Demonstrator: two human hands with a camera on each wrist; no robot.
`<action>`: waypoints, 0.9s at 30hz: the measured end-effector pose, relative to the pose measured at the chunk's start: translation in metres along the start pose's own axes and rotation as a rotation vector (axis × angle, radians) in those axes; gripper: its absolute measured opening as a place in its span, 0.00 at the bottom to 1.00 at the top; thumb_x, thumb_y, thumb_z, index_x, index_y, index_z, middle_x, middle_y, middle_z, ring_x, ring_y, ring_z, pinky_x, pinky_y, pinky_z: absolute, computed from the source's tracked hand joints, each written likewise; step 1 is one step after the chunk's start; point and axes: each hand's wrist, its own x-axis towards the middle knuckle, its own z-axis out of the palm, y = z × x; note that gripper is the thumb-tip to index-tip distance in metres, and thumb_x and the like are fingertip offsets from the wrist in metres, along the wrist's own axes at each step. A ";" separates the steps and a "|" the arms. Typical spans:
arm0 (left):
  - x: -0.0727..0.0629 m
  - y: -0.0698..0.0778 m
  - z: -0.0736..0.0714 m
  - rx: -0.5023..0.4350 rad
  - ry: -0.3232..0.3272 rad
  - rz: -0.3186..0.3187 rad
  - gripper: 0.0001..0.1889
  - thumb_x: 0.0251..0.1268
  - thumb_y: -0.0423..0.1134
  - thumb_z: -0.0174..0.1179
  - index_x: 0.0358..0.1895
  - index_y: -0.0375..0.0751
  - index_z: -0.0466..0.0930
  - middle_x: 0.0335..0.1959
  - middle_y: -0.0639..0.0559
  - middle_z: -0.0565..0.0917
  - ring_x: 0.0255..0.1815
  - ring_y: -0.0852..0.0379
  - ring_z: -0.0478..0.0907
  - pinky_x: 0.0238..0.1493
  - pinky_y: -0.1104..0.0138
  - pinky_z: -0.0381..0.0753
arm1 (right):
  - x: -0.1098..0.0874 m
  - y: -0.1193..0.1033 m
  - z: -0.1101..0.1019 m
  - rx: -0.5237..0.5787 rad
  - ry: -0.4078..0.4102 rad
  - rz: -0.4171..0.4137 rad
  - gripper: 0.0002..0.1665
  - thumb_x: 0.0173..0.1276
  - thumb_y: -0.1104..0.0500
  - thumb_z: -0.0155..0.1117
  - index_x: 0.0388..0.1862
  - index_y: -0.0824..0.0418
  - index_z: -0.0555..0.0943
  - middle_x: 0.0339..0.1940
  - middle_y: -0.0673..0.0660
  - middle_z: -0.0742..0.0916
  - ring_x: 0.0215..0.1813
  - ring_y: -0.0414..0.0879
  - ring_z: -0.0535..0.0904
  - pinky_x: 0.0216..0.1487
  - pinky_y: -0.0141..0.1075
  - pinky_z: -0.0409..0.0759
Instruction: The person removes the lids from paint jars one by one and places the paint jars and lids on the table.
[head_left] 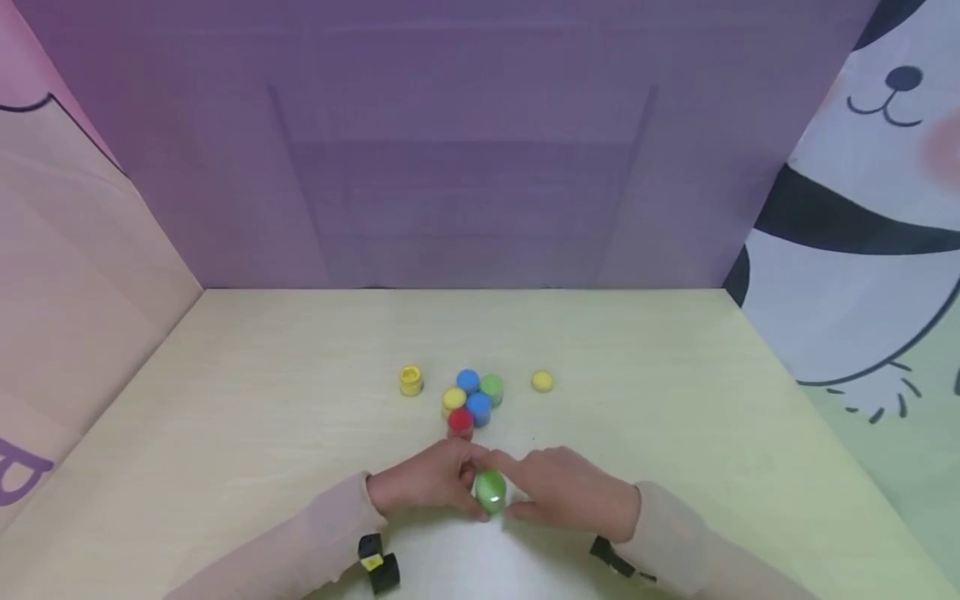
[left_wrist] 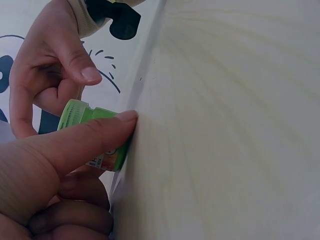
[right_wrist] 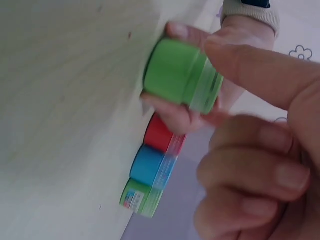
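A small green jar [head_left: 491, 492] with a translucent ribbed lid stands on the table in front of me. My left hand [head_left: 435, 479] holds it low on its body, between thumb and forefinger, as the left wrist view shows. Around its lid hovers my right hand [head_left: 573, 492]. In the left wrist view the right thumb [left_wrist: 82, 65] is apart from the lid, and the forefinger reaches toward the far side, its tip partly hidden. The other right fingers [right_wrist: 255, 175] are curled in. Just beyond the left hand is a red jar [head_left: 461, 421].
Behind the red jar cluster two blue jars, a yellow jar [head_left: 453, 398] and another green jar [head_left: 492, 387]. To their left stands a yellow jar [head_left: 410, 380] without a lid. A flat yellow disc [head_left: 542, 382] lies to the right. A purple wall [head_left: 465, 167] closes the back.
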 end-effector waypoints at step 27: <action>0.001 -0.003 0.000 0.023 0.012 0.038 0.16 0.43 0.31 0.73 0.38 0.50 0.83 0.14 0.56 0.69 0.16 0.64 0.64 0.20 0.74 0.62 | 0.012 -0.018 0.007 0.092 0.034 0.211 0.24 0.60 0.41 0.65 0.42 0.57 0.74 0.17 0.45 0.72 0.18 0.38 0.66 0.19 0.30 0.66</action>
